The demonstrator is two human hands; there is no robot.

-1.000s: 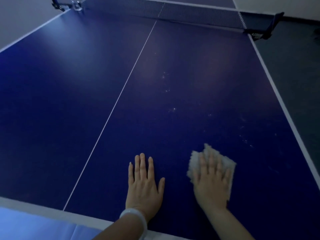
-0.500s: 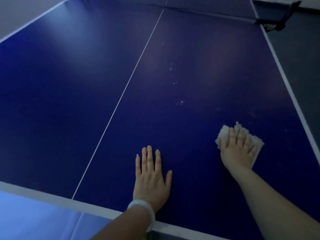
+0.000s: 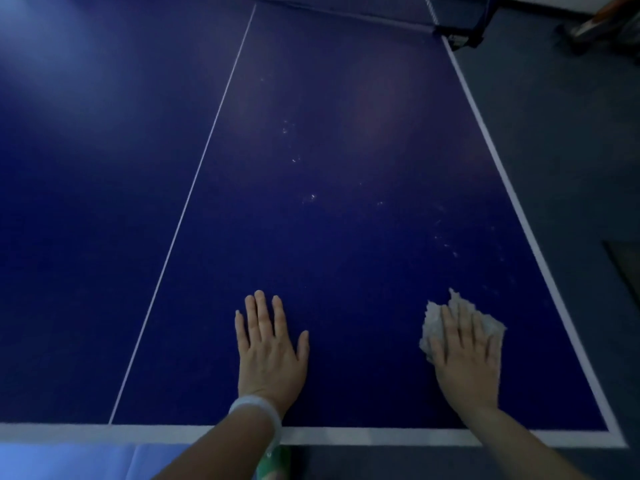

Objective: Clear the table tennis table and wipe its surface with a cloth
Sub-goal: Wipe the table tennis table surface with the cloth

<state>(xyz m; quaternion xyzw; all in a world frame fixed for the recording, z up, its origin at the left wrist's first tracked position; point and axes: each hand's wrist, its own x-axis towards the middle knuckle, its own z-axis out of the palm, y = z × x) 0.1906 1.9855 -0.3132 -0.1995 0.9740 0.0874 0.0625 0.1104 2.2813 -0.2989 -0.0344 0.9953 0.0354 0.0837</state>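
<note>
The right hand [image 3: 465,355] lies flat with fingers straight, pressing the cloth [image 3: 434,320] onto the table [image 3: 346,436] near the end line and the right sideline. The left hand [image 3: 272,348] rests open, palm down, just right of the centre line [image 3: 194,183], holding nothing; a pale bracelet [image 3: 254,408] circles its wrist. The step in hand looks like wiping, with nothing left on the surface in view. Farther out, pale smudges [image 3: 313,197] dot the right half, and more [image 3: 446,245] sit near the sideline. The next move probably calls for pushing the cloth forward over those marks, keeping firm, even pressure. The net clamp [image 3: 462,32] sits at the far corner.
</note>
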